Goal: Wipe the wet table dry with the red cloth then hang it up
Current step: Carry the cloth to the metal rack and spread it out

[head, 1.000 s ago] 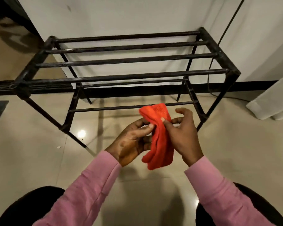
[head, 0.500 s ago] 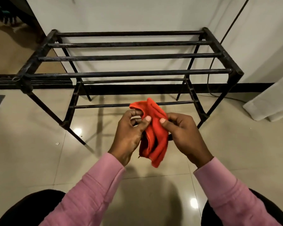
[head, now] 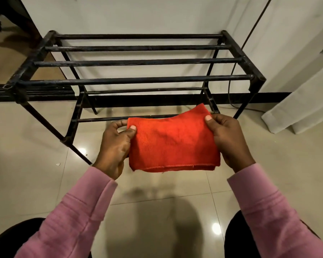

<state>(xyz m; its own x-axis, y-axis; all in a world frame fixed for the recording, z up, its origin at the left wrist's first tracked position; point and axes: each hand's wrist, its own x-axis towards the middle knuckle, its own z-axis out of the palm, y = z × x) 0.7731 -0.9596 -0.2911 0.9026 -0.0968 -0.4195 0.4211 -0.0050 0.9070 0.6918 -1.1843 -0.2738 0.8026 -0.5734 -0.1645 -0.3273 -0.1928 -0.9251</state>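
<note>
Well, the biggest thing in view is the shiny tiled floor [head: 26,164], with a pale wall [head: 138,15] at the far side. Against that wall stands a black metal rack [head: 138,80]. It has four long bars across its top and thinner bars lower down. Nothing hangs on any bar. A white drape [head: 296,108] comes down to the floor at the far right. A dark cable [head: 231,86] runs down the wall just beside the right end of the rack.

Nearer, two arms in pink sleeves [head: 78,211] reach forward. Between them is the red cloth [head: 173,144], held up in the air on the near side of the rack, lower than the top bars. It is pulled out wide and looks folded double. Its far edge lines up with a low bar, but whether they touch cannot be told.

The left hand [head: 116,146] holds the left edge of the cloth and the right hand [head: 229,138] holds the right edge. On each hand the thumb presses on top and the other fingers [head: 119,124] curl round behind, so both hands are pinching the cloth.

No wet surface shows, so whether the wiping is done cannot be checked. The person is at the rack with the cloth opened out, so this looks like the hanging part. What is left is to lift the cloth, lay it over a bar and let go.
</note>
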